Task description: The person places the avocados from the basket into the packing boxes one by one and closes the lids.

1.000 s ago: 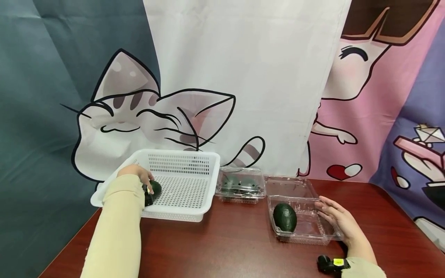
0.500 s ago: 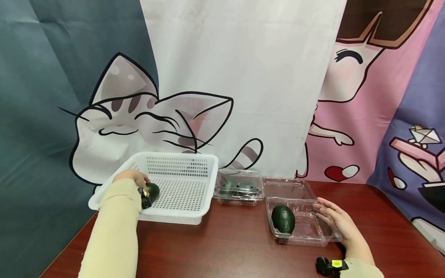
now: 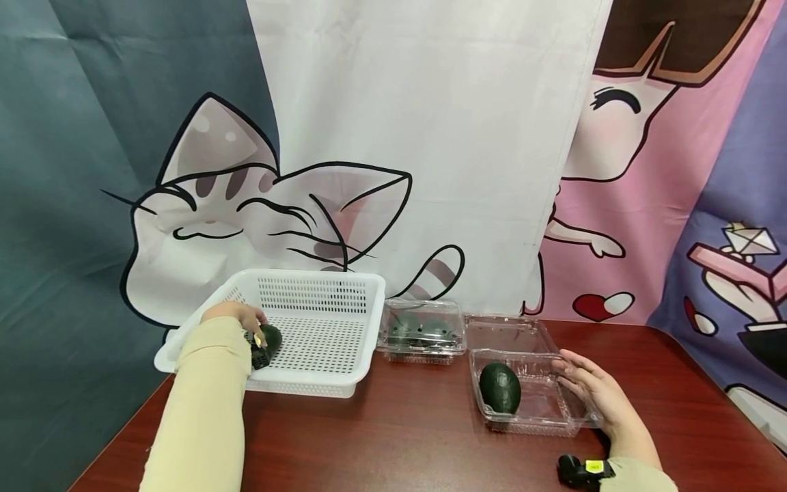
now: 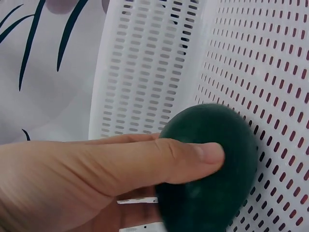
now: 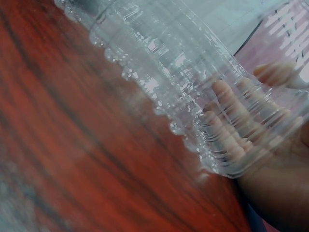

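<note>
My left hand [image 3: 236,318] reaches into a white perforated basket [image 3: 301,385] at the left. It holds a dark green avocado [image 4: 212,145], with the thumb across its near side in the left wrist view; the other fingers are partly hidden behind it. At the right stands an open clear plastic clamshell box [image 3: 544,403]. A second avocado [image 3: 500,387] sits in its left part. My right hand [image 3: 593,389] rests on the box's right wall with fingers extended. In the right wrist view those fingers [image 5: 229,108] show through the ridged plastic.
Between basket and open box, a closed clear clamshell [image 3: 424,331] has dark green fruit inside. All stand on a reddish-brown table [image 3: 369,444]. Behind it hangs a printed cloth backdrop [image 3: 461,137]. The open box's lid [image 3: 510,331] lies back towards the cloth.
The head view has shifted slightly. My left hand stays at the avocado in the basket, with only a slight wrist movement. The right hand and the open box keep their place.
</note>
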Demonstrator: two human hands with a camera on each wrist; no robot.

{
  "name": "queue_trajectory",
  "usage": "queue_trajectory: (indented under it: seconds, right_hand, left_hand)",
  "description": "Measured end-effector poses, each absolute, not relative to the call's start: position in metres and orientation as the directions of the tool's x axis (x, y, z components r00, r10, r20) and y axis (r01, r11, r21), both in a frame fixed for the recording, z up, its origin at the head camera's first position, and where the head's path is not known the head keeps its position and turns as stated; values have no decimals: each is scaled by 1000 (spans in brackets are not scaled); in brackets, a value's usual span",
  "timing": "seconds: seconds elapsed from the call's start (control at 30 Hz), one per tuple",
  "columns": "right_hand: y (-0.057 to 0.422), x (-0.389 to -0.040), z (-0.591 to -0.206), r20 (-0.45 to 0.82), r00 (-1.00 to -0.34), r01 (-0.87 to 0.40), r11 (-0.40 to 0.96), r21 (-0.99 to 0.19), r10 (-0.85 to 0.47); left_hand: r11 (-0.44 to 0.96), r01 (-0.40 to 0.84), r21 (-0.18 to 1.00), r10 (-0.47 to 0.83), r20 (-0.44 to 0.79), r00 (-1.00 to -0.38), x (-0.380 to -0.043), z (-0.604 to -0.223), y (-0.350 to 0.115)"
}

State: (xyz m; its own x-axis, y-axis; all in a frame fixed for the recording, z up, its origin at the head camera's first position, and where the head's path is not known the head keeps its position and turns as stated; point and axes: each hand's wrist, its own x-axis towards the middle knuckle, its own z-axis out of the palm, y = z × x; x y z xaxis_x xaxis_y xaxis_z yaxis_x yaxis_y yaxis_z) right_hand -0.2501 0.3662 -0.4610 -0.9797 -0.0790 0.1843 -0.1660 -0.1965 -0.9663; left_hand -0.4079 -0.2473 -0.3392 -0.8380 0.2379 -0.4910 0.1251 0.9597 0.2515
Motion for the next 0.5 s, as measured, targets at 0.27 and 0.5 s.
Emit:
queue_trajectory:
  seconds: [0.27, 0.5]
  right_hand:
    - [366, -250, -464, 175, -982, -159, -187, -969, -73]
    - [367, -251, -461, 155, -985, -139, -198, -970, -71]
  left_hand:
    - [953, 113, 280, 224, -406, -886, -406, -341, -245]
    - [921, 152, 360, 275, -320, -907, -408, -335, -241]
